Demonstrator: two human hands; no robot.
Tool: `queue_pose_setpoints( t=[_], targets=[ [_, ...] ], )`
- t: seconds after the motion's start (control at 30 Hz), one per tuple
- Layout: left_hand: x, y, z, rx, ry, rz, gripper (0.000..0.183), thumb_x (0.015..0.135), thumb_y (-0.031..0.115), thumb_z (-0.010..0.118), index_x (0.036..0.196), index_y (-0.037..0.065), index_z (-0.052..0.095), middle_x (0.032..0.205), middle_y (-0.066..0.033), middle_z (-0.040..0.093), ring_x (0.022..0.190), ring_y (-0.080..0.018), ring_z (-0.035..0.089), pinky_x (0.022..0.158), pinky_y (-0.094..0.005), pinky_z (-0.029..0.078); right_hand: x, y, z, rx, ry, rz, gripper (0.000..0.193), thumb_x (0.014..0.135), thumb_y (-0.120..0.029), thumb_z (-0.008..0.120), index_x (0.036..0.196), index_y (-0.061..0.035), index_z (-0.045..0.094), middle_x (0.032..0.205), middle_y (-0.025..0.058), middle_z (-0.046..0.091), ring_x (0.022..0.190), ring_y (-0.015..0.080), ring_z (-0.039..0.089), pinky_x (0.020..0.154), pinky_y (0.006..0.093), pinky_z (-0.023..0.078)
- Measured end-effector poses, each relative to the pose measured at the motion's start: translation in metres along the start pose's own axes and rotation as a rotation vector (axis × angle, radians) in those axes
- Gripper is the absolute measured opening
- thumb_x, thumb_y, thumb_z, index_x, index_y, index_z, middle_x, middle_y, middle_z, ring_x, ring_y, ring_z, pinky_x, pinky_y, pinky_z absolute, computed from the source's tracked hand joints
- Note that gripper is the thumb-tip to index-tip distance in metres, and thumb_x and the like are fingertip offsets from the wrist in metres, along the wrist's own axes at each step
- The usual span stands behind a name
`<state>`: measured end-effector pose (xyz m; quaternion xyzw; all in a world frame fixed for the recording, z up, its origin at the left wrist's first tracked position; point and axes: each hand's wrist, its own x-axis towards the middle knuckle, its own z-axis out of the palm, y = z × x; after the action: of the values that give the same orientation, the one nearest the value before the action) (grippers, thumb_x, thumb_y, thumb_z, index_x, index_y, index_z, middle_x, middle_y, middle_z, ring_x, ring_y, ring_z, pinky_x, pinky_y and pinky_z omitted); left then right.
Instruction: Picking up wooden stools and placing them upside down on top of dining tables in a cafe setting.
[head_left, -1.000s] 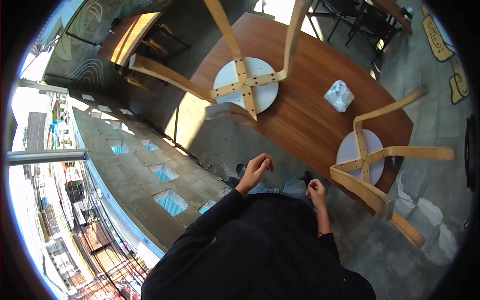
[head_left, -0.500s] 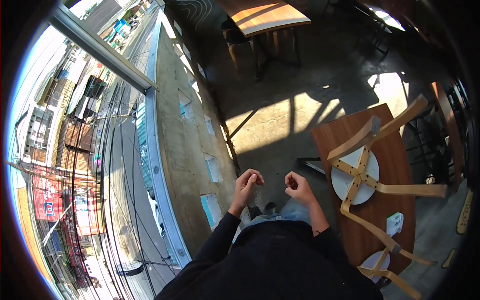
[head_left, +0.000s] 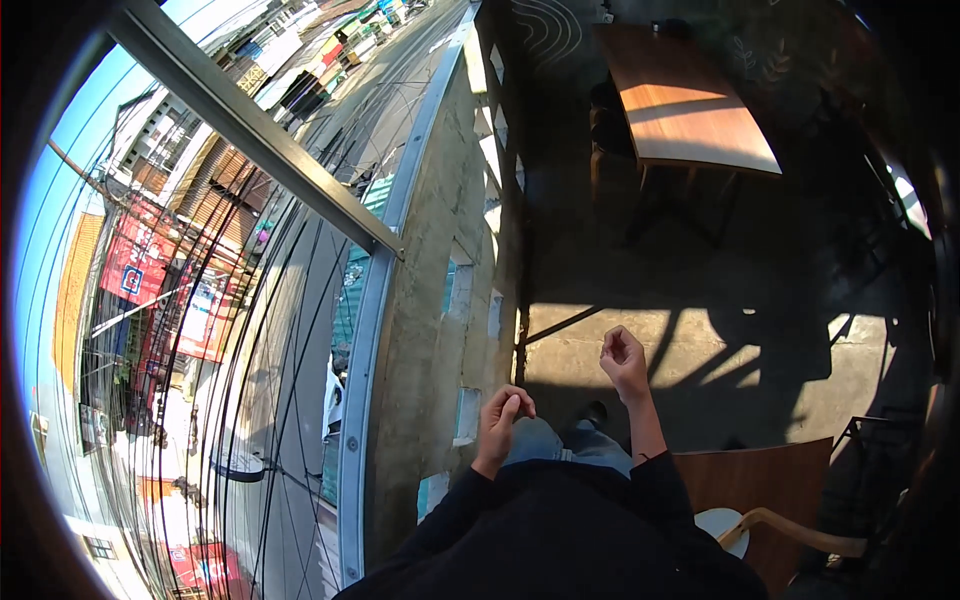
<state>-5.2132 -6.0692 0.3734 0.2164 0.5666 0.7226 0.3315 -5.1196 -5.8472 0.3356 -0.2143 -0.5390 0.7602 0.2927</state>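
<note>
My left hand (head_left: 507, 428) is loosely closed in front of my body, fingers curled in and thumb resting over them. It is nearest to the concrete parapet wall (head_left: 425, 330) on my left. Farther forward and to the right, my right hand (head_left: 624, 362) is raised, its fingers curled into a loose fist. Nothing shows in either hand, and neither touches anything. Below them are my jeans and one dark shoe (head_left: 596, 412) on the floor.
A wooden table (head_left: 752, 492) stands close at my right, bearing an upturned stool (head_left: 800, 532). Ahead is another wooden table (head_left: 690, 100) with dark stools beside it. A metal rail (head_left: 362, 440) tops the wall, and beyond it lies a street (head_left: 300, 350) with many cables.
I have moved forward, so the near table and its upturned stools have slid back to the lower right. My right hand has swung forward; my left stays low and curled.
</note>
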Motion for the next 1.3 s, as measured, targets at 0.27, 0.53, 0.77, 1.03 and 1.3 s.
queue_pose_setpoints(
  t=[0.27, 0.53, 0.77, 1.03, 1.3],
  targets=[
    [0.167, -0.022, 0.049, 0.069, -0.202, -0.161, 0.021, 0.100, 0.019, 0.046, 0.094, 0.001, 0.055, 0.083, -0.0070, 0.058, 0.077, -0.0147, 0.058, 0.074, -0.0274, 0.047, 0.071, -0.023, -0.084, 0.056, 0.132, 0.007, 0.019, 0.073, 0.006, 0.056, 0.086, -0.0069, 0.051, 0.080, -0.0041, 0.044, 0.073, 0.0038, 0.044, 0.069, 0.0180, 0.038],
    [0.346, -0.058, 0.207, 0.125, -0.831, -0.292, 0.024, 0.100, 0.020, 0.049, 0.089, 0.001, 0.058, 0.077, -0.0038, 0.058, 0.074, -0.0112, 0.056, 0.072, -0.0253, 0.046, 0.065, -0.052, -0.191, 0.020, 0.743, -0.132, 0.017, 0.074, 0.004, 0.056, 0.086, -0.0067, 0.052, 0.077, -0.0036, 0.048, 0.070, 0.0028, 0.045, 0.063, 0.0184, 0.037],
    [0.402, -0.085, 0.388, 0.196, -1.332, -0.288, 0.025, 0.101, 0.024, 0.050, 0.093, 0.002, 0.058, 0.079, -0.0022, 0.059, 0.076, -0.0097, 0.055, 0.073, -0.0245, 0.045, 0.023, -0.073, -0.236, -0.117, 1.289, -0.235, 0.013, 0.072, 0.004, 0.060, 0.079, -0.0065, 0.054, 0.071, -0.0056, 0.046, 0.065, 0.0012, 0.043, 0.059, 0.0180, 0.037],
    [0.351, -0.121, 0.563, 0.096, -1.604, -0.258, 0.023, 0.102, 0.019, 0.048, 0.091, 0.001, 0.056, 0.079, -0.0029, 0.058, 0.076, -0.0105, 0.053, 0.072, -0.0258, 0.044, -0.009, -0.121, -0.355, -0.106, 1.434, -0.304, 0.014, 0.072, 0.005, 0.058, 0.078, -0.0063, 0.054, 0.070, -0.0060, 0.042, 0.063, 0.0013, 0.040, 0.057, 0.0179, 0.033],
    [0.287, -0.153, 0.687, 0.114, -1.732, -0.335, 0.025, 0.101, 0.020, 0.047, 0.089, 0.001, 0.056, 0.080, -0.0055, 0.059, 0.076, -0.0124, 0.056, 0.074, -0.0268, 0.045, -0.073, -0.194, -0.459, -0.272, 1.549, -0.389, 0.011, 0.071, 0.002, 0.057, 0.078, -0.0066, 0.053, 0.067, -0.0069, 0.039, 0.064, 0.0034, 0.038, 0.059, 0.0208, 0.032]
  ],
)
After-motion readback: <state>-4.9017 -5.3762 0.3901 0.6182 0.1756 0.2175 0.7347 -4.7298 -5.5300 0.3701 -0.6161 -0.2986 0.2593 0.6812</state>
